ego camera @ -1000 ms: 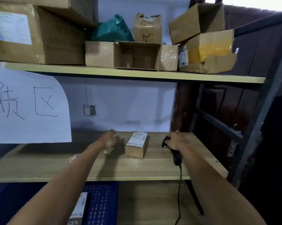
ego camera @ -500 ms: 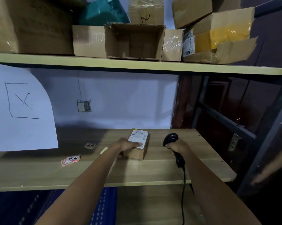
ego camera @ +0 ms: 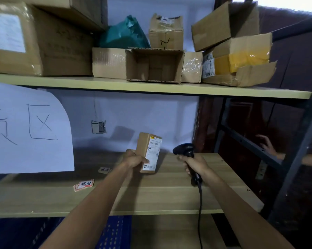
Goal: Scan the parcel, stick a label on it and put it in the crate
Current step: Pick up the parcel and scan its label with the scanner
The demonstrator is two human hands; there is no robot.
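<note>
My left hand (ego camera: 135, 159) grips a small brown cardboard parcel (ego camera: 144, 148) and holds it upright above the wooden shelf (ego camera: 151, 193), its white shipping label (ego camera: 152, 155) turned to the right. Just right of it, my right hand (ego camera: 194, 164) is closed on a black corded barcode scanner (ego camera: 184, 149), whose head points left at the label, a short gap away. Two small red-and-white stickers (ego camera: 84, 184) lie on the shelf to the left. A blue crate (ego camera: 114, 232) shows below the shelf's front edge.
The upper shelf (ego camera: 151, 87) carries several cardboard boxes and a teal bag. A white paper sign (ego camera: 29, 130) hangs at the left. Dark metal rack posts (ego camera: 295, 159) stand at the right, with another person's hand (ego camera: 267, 144) behind them.
My left hand took hold of the parcel and lifted it off the shelf, tipping it upright. My right hand raised the scanner from the shelf and aimed it at the label.
</note>
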